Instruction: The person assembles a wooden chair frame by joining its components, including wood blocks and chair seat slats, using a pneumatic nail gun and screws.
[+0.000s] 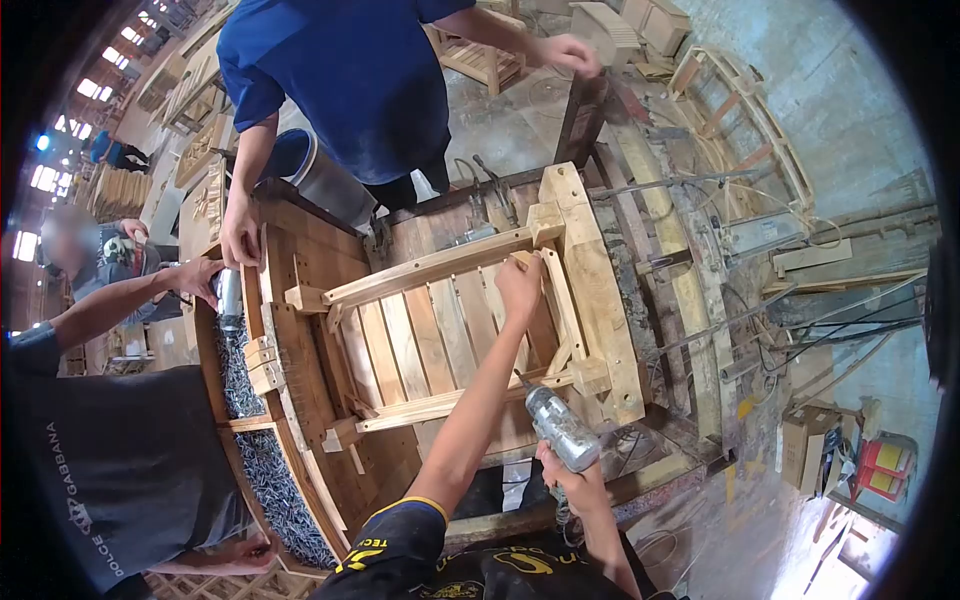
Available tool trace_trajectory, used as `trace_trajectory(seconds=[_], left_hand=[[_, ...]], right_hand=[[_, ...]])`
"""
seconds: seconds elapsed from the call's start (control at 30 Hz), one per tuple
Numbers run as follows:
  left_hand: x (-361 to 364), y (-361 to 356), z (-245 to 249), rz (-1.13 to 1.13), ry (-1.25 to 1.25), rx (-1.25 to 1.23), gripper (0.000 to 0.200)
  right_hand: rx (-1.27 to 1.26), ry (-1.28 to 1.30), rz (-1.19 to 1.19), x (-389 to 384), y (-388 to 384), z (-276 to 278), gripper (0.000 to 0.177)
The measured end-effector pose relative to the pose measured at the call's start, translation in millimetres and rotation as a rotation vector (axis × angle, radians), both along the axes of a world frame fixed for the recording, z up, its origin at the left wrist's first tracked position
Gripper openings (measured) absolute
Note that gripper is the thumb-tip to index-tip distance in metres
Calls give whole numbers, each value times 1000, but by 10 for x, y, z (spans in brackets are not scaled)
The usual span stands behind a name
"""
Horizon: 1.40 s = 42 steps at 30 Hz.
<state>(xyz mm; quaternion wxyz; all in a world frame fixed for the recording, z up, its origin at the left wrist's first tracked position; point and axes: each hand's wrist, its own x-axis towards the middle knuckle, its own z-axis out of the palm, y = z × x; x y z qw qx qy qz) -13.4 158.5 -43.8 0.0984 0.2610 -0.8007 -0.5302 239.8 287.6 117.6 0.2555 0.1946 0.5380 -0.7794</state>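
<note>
My left hand (519, 288) reaches across a slatted wooden frame (408, 340), its fingers closed at the upper right corner beside a rail (565, 305). What is between those fingers is too small to make out. In my right hand (580, 490) is a worn grey power screwdriver (562, 430). Its thin bit points up and left, close to the frame's lower rail (470, 400). A wide pale board (600, 290) with holes runs along the frame's right end, against the corner blocks.
A wooden trough of screws (265, 470) lies at left, with a co-worker's hand (203, 280) holding another metal tool (230, 300) there. Across the bench, a person in blue (335, 90) rests one hand on the wood. Hoses and rails (700, 300) crowd the right side.
</note>
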Motion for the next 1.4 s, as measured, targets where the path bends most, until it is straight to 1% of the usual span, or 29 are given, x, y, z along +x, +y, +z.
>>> trace_trajectory(seconds=[0.07,0.17,0.27,0.3,0.37,0.47,0.57,0.63,0.7,0.73,0.77,0.83,0.93,0.97,1.03,1.07,1.17,1.2,1.23,1.3,1.33,1.37,1.4], left_hand=[[7,21,61,16,15,-12,38],[20,33,67,25,52,-30,38],[-22,40,-35,15,69,-66,39],[-21,31,-34,10,69,-82,39],[-5,21,-19,13,51,-33,39],[-33,-12,-107,-14,-12,-17,39],[-18,-67,-98,-23,-82,27,41],[-45,-40,-101,-4,-93,73,40],[-20,-30,-64,-4,-47,83,40],[10,-14,-31,-2,-20,84,39],[39,2,-4,-2,3,85,39],[28,-8,75,-17,-42,54,39],[21,-19,133,-35,-44,71,38],[27,-19,138,-41,-35,88,38],[18,-49,-29,-63,70,151,38],[4,-81,-124,-71,123,180,38],[-87,-341,-94,-245,-200,379,39],[-143,-415,-140,-264,-272,538,40],[-169,-491,-14,-308,-354,511,40],[-231,-572,-45,-378,-290,501,41],[-256,-601,-15,-348,-335,485,42],[-284,-599,9,-336,-354,420,42],[-296,-593,-7,-322,-375,357,41]], right_hand=[[-21,4,21,-3,27,-11,15],[-52,-14,-6,10,54,-73,20],[-70,5,-14,-14,54,-64,25],[-69,-3,-38,-14,43,-62,21],[-66,-16,-86,-23,24,-63,14],[-62,7,-48,39,82,-200,25],[-66,-48,-115,-16,39,-120,17],[-90,-39,-93,5,57,-172,20],[-104,-17,-38,9,50,-225,30],[-108,-19,-31,5,42,-222,31],[-112,-18,-21,6,43,-240,31],[-121,-23,-8,29,32,-279,31],[-182,-67,-84,6,-10,-256,23],[-203,-84,-111,1,-35,-259,24],[-244,-121,-162,3,-79,-293,29],[-230,-112,-134,4,-87,-321,36],[-397,-99,-230,-24,-199,-403,42],[-469,-75,-255,-78,-257,-421,45],[-533,-72,-286,-138,-305,-403,44],[-604,-127,-379,-232,-427,-461,43],[-601,-102,-395,-283,-494,-522,42],[-547,-91,-417,-334,-561,-583,41],[-634,-86,-454,-380,-604,-618,38]])
